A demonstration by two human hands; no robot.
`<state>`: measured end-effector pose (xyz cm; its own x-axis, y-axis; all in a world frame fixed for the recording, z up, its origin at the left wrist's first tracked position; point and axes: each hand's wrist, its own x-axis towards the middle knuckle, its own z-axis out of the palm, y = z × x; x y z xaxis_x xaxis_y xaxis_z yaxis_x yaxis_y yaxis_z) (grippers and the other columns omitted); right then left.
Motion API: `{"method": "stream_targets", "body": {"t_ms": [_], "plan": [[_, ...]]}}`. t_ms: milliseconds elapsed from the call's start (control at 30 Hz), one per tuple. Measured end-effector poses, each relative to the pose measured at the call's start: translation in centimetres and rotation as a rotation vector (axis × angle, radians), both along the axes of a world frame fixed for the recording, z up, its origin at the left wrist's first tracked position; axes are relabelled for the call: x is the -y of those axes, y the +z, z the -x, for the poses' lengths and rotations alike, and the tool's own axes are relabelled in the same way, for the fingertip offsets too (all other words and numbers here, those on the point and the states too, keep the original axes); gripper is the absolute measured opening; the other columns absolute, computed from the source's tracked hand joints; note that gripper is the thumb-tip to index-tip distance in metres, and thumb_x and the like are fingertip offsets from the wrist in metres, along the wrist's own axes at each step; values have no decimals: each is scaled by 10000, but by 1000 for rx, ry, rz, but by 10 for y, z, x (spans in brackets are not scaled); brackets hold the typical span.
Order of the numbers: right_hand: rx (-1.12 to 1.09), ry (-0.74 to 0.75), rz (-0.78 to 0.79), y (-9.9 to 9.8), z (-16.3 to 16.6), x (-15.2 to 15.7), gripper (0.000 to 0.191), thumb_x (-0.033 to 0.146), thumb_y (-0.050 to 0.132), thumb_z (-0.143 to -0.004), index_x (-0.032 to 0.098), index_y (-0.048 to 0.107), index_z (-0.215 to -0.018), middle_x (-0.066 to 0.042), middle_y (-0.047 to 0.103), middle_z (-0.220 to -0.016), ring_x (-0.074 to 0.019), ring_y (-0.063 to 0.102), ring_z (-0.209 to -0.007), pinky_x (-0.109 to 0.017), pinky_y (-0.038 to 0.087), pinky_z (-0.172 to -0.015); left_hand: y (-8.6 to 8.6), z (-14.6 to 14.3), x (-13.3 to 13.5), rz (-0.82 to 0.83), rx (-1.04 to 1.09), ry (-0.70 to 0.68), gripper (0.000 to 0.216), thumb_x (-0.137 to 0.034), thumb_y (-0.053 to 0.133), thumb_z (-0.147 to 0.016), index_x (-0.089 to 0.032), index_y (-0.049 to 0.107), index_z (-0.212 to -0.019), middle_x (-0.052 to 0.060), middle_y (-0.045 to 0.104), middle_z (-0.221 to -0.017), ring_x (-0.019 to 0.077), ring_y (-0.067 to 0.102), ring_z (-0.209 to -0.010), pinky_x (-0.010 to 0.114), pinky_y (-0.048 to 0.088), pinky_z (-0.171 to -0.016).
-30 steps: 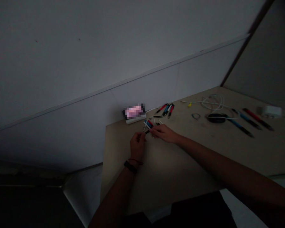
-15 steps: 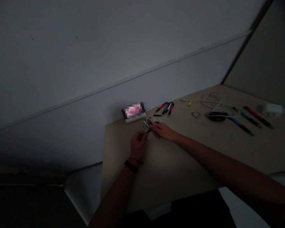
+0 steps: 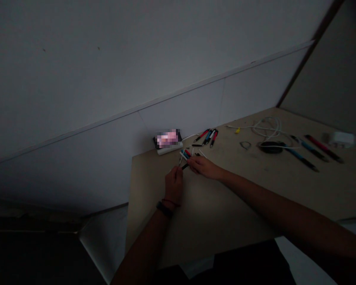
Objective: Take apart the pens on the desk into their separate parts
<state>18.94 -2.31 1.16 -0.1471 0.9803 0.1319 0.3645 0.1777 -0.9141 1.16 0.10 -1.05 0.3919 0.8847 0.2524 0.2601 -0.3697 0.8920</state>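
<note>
The scene is dim. My left hand (image 3: 173,185), with a dark band and a red string at the wrist, is curled in a pinch on a small dark pen part (image 3: 184,166) near the far left corner of the tan table (image 3: 213,209). My right hand (image 3: 204,166) lies just to its right, fingers bent over the same spot; what they grip is hard to make out. Loose pen pieces (image 3: 186,154) in blue, red and white lie right behind both hands.
A phone with a lit screen (image 3: 167,139) rests on a white block at the table's back edge. A bunch of pens (image 3: 208,136) lies behind it. White cables (image 3: 265,127), a black round object (image 3: 269,147), more pens (image 3: 311,150) and a white adapter (image 3: 340,139) lie to the right.
Both hands stay over the same spot. My left hand has turned slightly and shifted a little toward me; the right hand's fingers have moved slightly.
</note>
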Motion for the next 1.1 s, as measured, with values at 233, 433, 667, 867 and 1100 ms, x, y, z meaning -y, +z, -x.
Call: {"method": "stream_targets", "body": {"t_ms": [233,433,667,867,1100], "plan": [[49,54,-173,3,0,4,359,512,422,-977,182,563,-973,15,505,-701,-142,471,-616,-273,371,-600,-4,0,-6,184,137,20,512,-609,388,-957,-195,437,-662,-33,389,-585,115,363,-552,245,288,-520],[-27,-10,-83,0,3,4,373,471,515,-938,153,580,-1122,16,564,-673,-131,539,-582,-245,397,-553,-2,-1,-5,209,135,36,541,-647,377,-946,-191,465,-668,-26,420,-581,117,387,-544,246,310,-519],[-147,-57,117,-5,5,-2,584,701,414,-895,166,586,-735,-2,599,-550,-114,516,-435,-236,378,-442,5,-1,0,154,65,14,572,-637,377,-953,-182,475,-620,-24,427,-557,115,391,-535,255,293,-527],[-148,-39,189,-1,3,-1,555,694,556,-827,181,538,-616,2,593,-506,-97,515,-404,-212,354,-392,10,-1,2,129,48,16,598,-644,395,-942,-175,502,-588,-17,441,-532,121,405,-524,262,298,-533],[-307,-64,94,-1,0,-3,494,605,747,-711,150,653,-878,-5,667,-619,-122,604,-497,-219,460,-451,8,-2,1,159,90,30,581,-637,393,-947,-174,539,-628,-19,450,-537,119,407,-514,250,310,-528]]}}
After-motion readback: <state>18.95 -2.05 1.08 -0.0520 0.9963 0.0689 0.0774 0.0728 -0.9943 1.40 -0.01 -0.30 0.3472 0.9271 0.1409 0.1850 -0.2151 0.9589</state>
